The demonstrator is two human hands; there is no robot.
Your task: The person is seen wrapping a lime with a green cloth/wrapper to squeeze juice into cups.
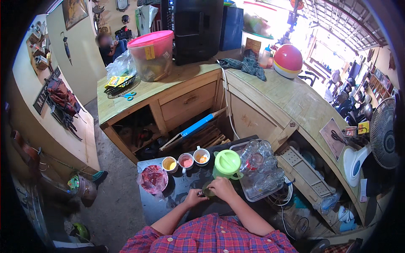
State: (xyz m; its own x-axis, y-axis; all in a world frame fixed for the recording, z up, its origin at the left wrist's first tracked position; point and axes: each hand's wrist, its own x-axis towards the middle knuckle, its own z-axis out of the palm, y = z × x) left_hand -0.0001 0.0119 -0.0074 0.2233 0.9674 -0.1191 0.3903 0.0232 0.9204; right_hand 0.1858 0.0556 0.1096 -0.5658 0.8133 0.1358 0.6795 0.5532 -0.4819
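Note:
Low over the dark table [177, 185], my two hands meet around a small, dark green, rounded object [208, 190] whose kind I cannot make out. My left hand [195, 197] is closed at its left side, with something small and shiny at the fingertips. Curled over its right side is my right hand [222, 188]. Just beyond stands a light green lidded pitcher [227, 162]. Left of the pitcher are three white cups: one with yellow contents [169, 164], one with pinkish contents [185, 161], one with orange and white contents [201, 156].
A clear plastic tray [257, 195] of upturned glass mugs sits at the right. A bowl with a red plastic bag [153, 180] lies at the left. Wooden counters [185, 80] wrap around, bearing a pink-lidded tub [152, 55], scissors [129, 96] and a fan [383, 135]. Another person [110, 47] is far left.

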